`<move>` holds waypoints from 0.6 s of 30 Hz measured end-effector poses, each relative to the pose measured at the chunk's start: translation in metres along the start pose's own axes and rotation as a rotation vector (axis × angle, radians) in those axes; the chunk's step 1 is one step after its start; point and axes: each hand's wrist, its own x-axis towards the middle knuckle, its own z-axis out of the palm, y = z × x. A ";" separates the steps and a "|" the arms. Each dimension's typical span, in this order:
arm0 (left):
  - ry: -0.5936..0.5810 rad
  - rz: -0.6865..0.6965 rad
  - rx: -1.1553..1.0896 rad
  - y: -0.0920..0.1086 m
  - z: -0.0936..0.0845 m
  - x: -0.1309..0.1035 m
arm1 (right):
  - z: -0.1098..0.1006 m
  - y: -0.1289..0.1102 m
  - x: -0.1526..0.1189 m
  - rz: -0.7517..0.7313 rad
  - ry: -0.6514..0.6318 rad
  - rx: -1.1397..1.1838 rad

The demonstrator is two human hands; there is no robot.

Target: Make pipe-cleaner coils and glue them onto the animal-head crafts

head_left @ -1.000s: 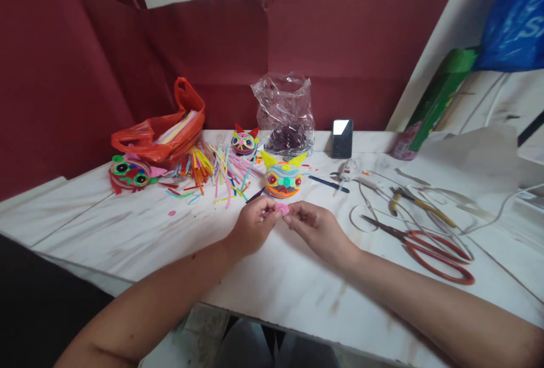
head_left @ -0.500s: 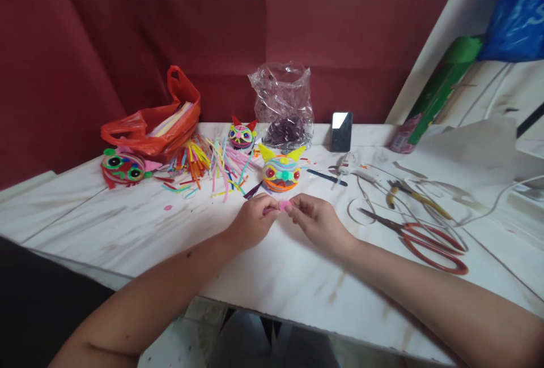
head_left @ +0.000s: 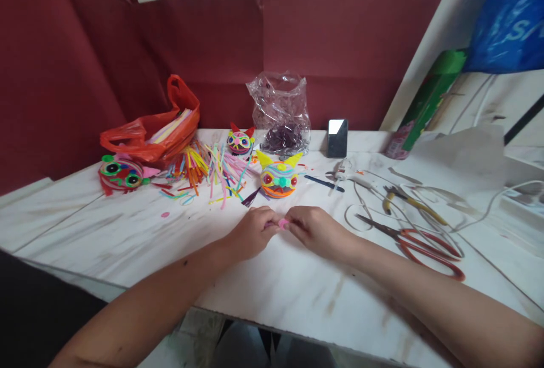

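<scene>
A small pink pipe cleaner coil (head_left: 283,223) is pinched between my two hands over the front middle of the table. My left hand (head_left: 251,234) has its fingers closed on the left side of it. From the right, my right hand (head_left: 317,232) grips its other side with thumb and bent fingers. The fingers cover most of the piece. Just behind my hands stands a round animal head (head_left: 279,180) of coloured pipe cleaners, with yellow ears and red eyes. A flat pink disc (head_left: 165,214) lies on the table to the left.
Loose pipe cleaners (head_left: 227,172) spill from a red plastic bag (head_left: 140,133). Two more animal heads, one green-eyed (head_left: 123,174) and one red-eared (head_left: 240,140), sit nearby. Right: scissors (head_left: 429,249), pliers (head_left: 419,206), glue gun (head_left: 355,174), cable, phone (head_left: 337,138). A clear bag (head_left: 283,116) stands behind.
Both hands sit slightly lower in the view, as does the whole scene. My right hand has turned more knuckles-up, its fingers curled closer around the pink coil, which both hands still hold.
</scene>
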 end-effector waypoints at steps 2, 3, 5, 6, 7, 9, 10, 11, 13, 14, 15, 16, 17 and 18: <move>-0.007 -0.012 -0.003 0.000 0.000 0.000 | 0.000 -0.001 0.000 0.004 -0.003 0.002; -0.010 -0.014 0.003 0.000 0.000 -0.001 | 0.000 -0.001 0.000 0.004 -0.005 0.001; -0.011 0.000 0.035 -0.002 0.001 -0.001 | 0.000 -0.001 0.000 0.006 -0.017 -0.009; -0.014 0.009 0.054 -0.003 0.001 -0.001 | 0.001 -0.001 0.000 0.007 -0.025 -0.018; -0.018 0.014 0.070 -0.004 0.001 -0.001 | 0.001 -0.001 0.001 0.006 -0.031 -0.029; -0.037 0.000 0.073 -0.004 0.002 -0.001 | 0.002 -0.001 0.001 -0.007 -0.035 -0.050; -0.050 -0.019 0.063 -0.003 0.001 -0.001 | 0.003 -0.001 0.001 -0.017 -0.039 -0.059; -0.063 -0.038 0.051 -0.003 0.001 -0.001 | 0.003 -0.001 0.001 -0.023 -0.043 -0.069; -0.082 -0.058 0.031 -0.001 0.000 -0.002 | 0.003 -0.002 0.001 -0.023 -0.058 -0.086; -0.092 -0.063 0.025 0.000 0.000 -0.002 | 0.003 -0.002 0.001 -0.021 -0.065 -0.098; -0.100 -0.066 0.022 0.002 -0.001 -0.002 | 0.002 -0.003 0.002 -0.018 -0.070 -0.114; -0.109 -0.067 0.021 0.003 -0.001 -0.002 | 0.002 -0.003 0.002 -0.018 -0.077 -0.131; -0.115 -0.069 0.027 0.004 -0.001 -0.002 | 0.002 -0.003 0.002 -0.023 -0.085 -0.146; -0.121 -0.067 0.042 0.005 -0.001 -0.001 | 0.002 -0.003 0.002 -0.031 -0.094 -0.159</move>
